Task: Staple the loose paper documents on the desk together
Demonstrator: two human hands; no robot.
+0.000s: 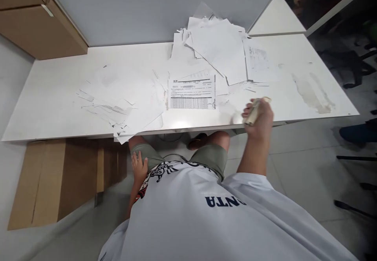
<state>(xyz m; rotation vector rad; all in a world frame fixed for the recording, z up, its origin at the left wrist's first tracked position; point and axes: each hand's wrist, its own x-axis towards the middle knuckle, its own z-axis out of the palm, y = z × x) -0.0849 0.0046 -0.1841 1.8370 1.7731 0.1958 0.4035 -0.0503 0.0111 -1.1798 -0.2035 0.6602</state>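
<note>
My right hand (260, 117) is closed around a pale cream, elongated object (253, 114), somewhat blurred, whose kind I cannot make out. It is above the front edge of the white table (200, 117), right of the printed sheet. That printed sheet (191, 94), with text and a table of figures, lies flat in front of me. On my left thigh rests my left hand (139, 167), fingers spread and holding nothing. A blank white paper (144, 114) hangs slightly over the table's front edge, near several thin paper strips (103, 106).
A loose pile of white papers (220, 49) lies at the back against the grey panel (165, 10). Cardboard boxes stand at the back left (59, 33) and below the table (44, 178). A brownish stain (313, 94) marks the right end.
</note>
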